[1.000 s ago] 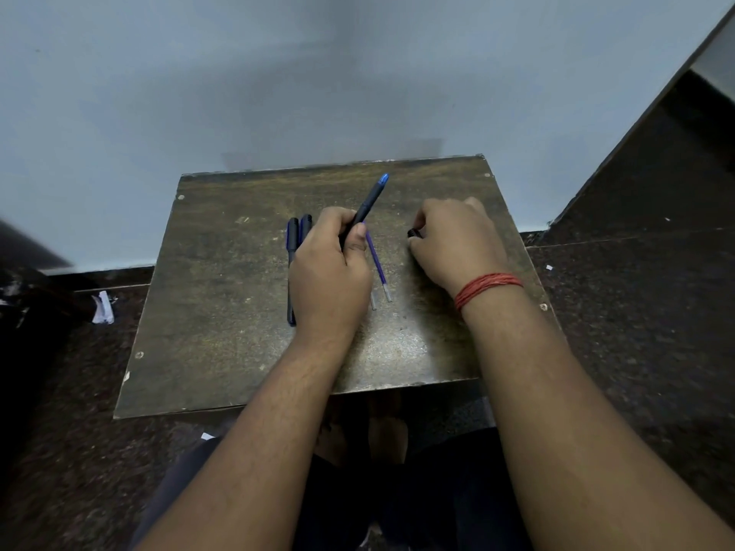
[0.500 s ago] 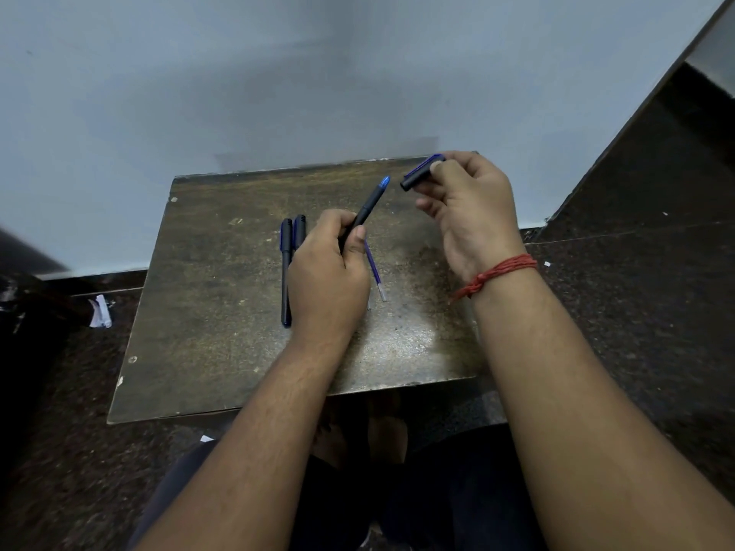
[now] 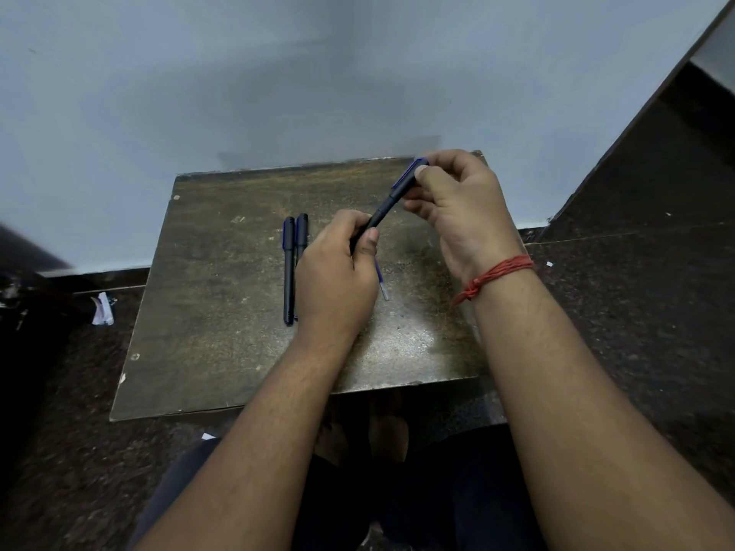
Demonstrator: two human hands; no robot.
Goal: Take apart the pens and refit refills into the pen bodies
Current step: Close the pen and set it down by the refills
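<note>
My left hand (image 3: 336, 276) grips the lower part of a black pen body (image 3: 378, 216) that slants up to the right above the wooden board (image 3: 222, 312). My right hand (image 3: 461, 208) pinches a black cap with a blue clip (image 3: 407, 178), which sits over the pen's upper end. Two capped black pens (image 3: 294, 264) lie side by side on the board, left of my left hand. A loose blue refill (image 3: 381, 282) lies on the board, partly hidden under my left hand.
The board is a small low table against a pale wall. Dark speckled floor surrounds it. A crumpled white paper scrap (image 3: 102, 310) lies on the floor at the left. My knees show below the board's near edge.
My right hand lifted the cap off the board, carried it up and brought it onto the pen's blue tip, which is now covered. My left hand kept hold of the pen body.
</note>
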